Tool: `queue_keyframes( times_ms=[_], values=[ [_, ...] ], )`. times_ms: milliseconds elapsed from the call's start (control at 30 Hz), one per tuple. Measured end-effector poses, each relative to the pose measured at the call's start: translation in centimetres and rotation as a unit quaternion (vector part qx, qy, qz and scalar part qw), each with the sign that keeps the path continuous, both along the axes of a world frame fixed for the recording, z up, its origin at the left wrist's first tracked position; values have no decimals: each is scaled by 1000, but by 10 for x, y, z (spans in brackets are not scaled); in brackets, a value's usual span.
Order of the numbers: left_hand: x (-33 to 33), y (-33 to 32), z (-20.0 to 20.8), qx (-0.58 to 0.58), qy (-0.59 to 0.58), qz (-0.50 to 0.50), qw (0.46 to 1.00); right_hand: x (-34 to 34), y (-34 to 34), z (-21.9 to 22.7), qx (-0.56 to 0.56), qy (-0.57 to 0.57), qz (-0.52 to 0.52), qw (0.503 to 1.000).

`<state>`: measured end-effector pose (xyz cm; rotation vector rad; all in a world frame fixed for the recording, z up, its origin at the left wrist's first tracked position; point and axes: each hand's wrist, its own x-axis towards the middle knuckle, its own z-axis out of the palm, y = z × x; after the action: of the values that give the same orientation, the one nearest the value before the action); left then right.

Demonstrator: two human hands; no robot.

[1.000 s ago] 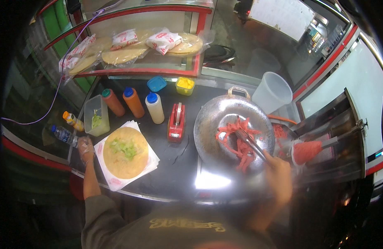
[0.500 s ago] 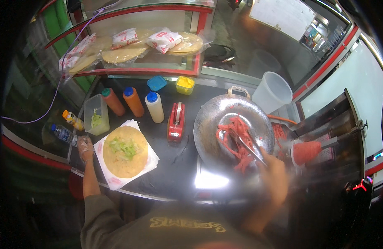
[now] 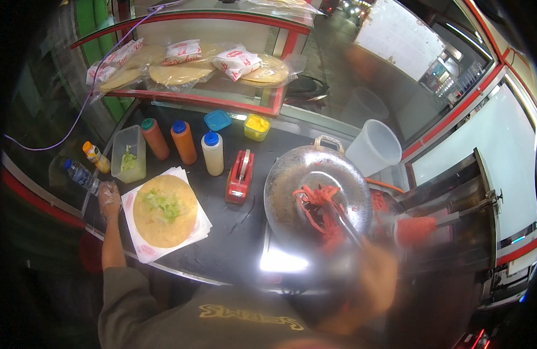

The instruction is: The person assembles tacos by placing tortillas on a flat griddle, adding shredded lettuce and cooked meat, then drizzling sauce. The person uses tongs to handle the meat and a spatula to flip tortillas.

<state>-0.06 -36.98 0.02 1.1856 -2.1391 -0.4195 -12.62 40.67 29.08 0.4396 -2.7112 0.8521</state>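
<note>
Two hands, well apart. At left, gloved left hand (image 3: 109, 199) just beside water bottle (image 3: 81, 175), same pose as earlier; can't tell if gripping. Next, flatbread (image 3: 166, 230) on paper (image 3: 141, 251), topped with greens (image 3: 164, 205). At right, strips (image 3: 309, 196) in pan (image 3: 287, 174), tongs (image 3: 348, 225) among them, gripped in blurred right hand (image 3: 378, 276); can't tell if pinching. Versus earlier frame: drew tongs lower, rearranged strips, shifted view slightly. Probably just moving strips within pan, none on flatbread.
</note>
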Motion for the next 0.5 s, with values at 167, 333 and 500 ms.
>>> queue_keyframes(
  times_ms=[167, 333, 500],
  values=[
    [-2, -2, -8, -25, 22, 6, 999, 6, 2, 8, 74, 8, 17, 997],
    [-2, -11, -13, -51, -34, 20, 998, 14, 8, 13, -72, -72, -52, 993],
    [-1, -13, -15, -73, -37, -21, 996, 20, 12, 14, 103, -14, 1, 995]
  ],
)
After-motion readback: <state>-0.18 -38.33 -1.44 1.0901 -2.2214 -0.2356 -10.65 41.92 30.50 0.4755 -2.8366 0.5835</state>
